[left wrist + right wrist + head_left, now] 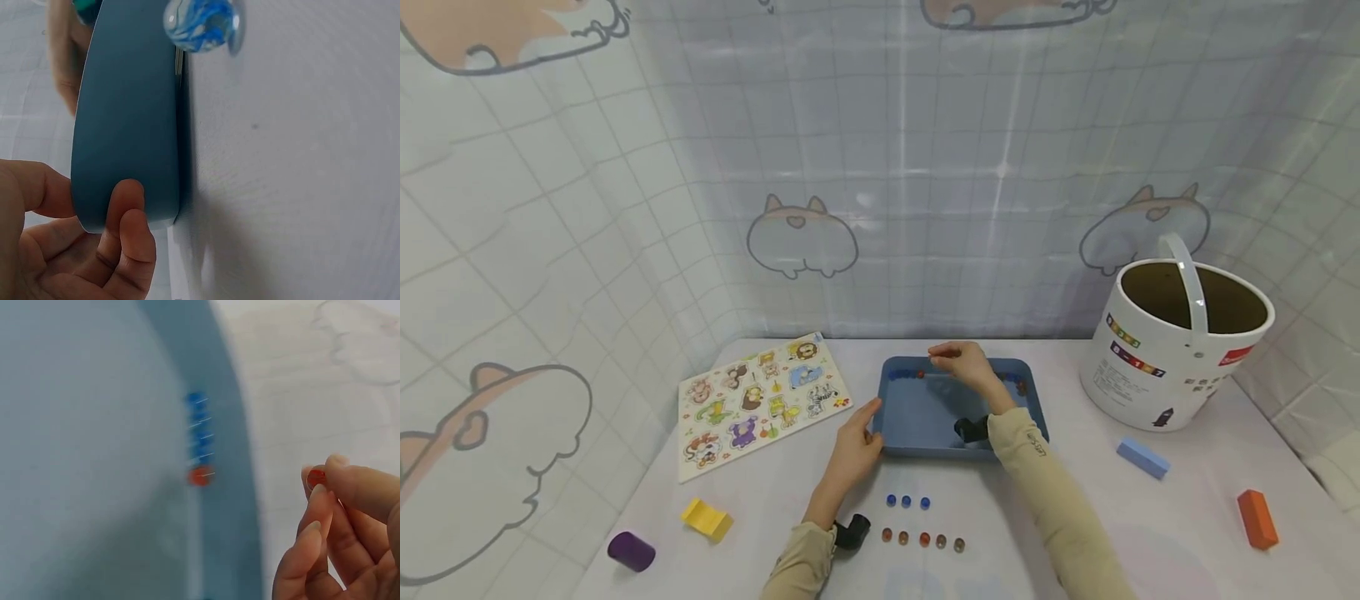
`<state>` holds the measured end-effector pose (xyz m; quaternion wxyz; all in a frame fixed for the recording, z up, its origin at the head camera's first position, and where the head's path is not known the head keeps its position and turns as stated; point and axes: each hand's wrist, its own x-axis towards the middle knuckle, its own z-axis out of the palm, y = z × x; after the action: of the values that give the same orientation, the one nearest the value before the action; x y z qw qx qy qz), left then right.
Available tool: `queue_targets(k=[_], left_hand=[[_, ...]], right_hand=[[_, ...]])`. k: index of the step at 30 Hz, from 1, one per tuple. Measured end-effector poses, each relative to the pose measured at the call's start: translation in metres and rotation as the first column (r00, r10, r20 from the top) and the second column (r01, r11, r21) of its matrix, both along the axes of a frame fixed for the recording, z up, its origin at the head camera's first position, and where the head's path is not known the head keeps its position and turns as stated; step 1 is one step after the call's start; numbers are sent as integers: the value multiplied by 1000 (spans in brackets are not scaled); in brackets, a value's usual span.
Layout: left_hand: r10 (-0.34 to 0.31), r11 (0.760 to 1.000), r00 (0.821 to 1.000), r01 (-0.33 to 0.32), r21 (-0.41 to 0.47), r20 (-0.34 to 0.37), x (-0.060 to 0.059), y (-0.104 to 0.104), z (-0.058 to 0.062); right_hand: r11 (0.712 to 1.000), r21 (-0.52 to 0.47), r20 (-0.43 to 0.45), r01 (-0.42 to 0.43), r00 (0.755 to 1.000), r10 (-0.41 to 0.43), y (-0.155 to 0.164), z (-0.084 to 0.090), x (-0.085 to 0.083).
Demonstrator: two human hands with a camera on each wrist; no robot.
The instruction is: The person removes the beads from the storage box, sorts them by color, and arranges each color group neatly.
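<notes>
A blue tray (925, 417) lies in the middle of the table, with several blue marbles (200, 428) and an orange marble (200, 475) lined up along its far edge. My left hand (854, 437) grips the near left corner of the tray, fingertips (128, 194) against its outer wall. Above the far edge, my right hand (964, 364) pinches a red-orange marble (317, 478) between thumb and fingers. In front of the tray sit three blue marbles (906, 502) and, nearer, a row of several orange and brownish marbles (924, 539).
An animal puzzle board (760, 404) lies at left, near a yellow block (707, 520) and a purple cylinder (631, 552). To the right stand a white bucket (1123, 379) with a handle, a blue block (1143, 458) and an orange block (1257, 519).
</notes>
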<state>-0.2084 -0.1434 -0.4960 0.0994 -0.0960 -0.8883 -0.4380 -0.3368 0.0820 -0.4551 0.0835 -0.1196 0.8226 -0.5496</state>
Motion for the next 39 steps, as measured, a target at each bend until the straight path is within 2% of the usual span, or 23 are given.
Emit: queue_targets(k=[2, 8, 14, 21, 29, 39], left_hand=[[1, 1000, 1000, -1, -1, 7, 0, 0, 0], [-2, 1000, 1000, 2, 3, 3, 2, -1, 0], [2, 1000, 1000, -2, -6, 12, 2, -2, 0], [2, 1000, 999, -2, -6, 43, 3, -1, 0], [2, 1000, 1000, -2, -11, 29, 3, 0, -1], [9, 1000, 999, -8, -12, 34, 0, 0, 2]], right_hand=[[999, -43, -9, -20, 1000, 20, 4, 9, 6], [993, -77, -41, -90, 995, 87, 17, 28, 31], [981, -125, -42, -148, 989, 144, 25, 28, 60], [965, -135, -56, -227, 974, 221, 39, 14, 97], [947, -112, -2, -301, 953, 303, 60, -8, 130], [897, -186, 80, -401, 904, 421, 73, -39, 167]])
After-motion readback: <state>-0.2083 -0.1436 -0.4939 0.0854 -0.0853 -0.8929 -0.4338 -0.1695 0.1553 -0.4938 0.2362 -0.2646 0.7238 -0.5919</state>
